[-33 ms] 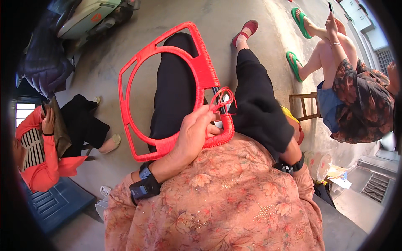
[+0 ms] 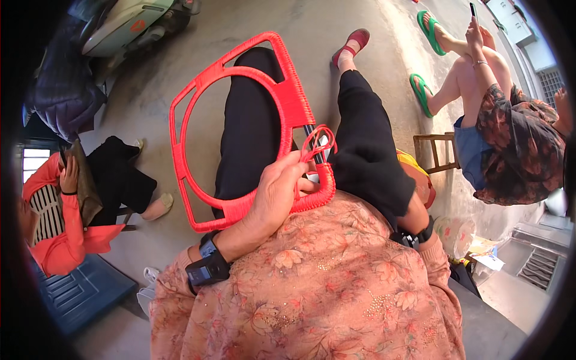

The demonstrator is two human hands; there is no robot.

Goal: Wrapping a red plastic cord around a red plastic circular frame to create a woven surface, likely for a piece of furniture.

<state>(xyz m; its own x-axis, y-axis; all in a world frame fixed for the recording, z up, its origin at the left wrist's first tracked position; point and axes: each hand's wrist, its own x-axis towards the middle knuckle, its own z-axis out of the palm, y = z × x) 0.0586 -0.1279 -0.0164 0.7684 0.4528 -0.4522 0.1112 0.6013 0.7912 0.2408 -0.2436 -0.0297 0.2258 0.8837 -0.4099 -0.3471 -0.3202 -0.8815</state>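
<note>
A flat frame [image 2: 292, 99] wound in red cord, with a round opening in its middle, lies across my left thigh. A short stretch of its black bar [image 2: 314, 144] shows bare on the right side. There a loose bundle of thin red cord [image 2: 323, 141] hangs in loops. My left hand [image 2: 281, 183] is closed round the frame's near right corner, thumb and fingers by the bare stretch. My right hand [image 2: 414, 216] is beside my right thigh; only its wrist end shows, and the black trouser leg [image 2: 378, 162] hides the fingers.
A seated person in a coral jacket [image 2: 66, 240] is at the left, above a dark blue panel [image 2: 90, 288]. Another person, in green flip-flops [image 2: 422, 96], sits on a wooden stool [image 2: 435, 150] at the right. A scooter [image 2: 129, 27] stands far left.
My right wrist has shifted slightly, and the black cloth over my right thigh has drawn back a little to the left. My left hand and the frame look unmoved.
</note>
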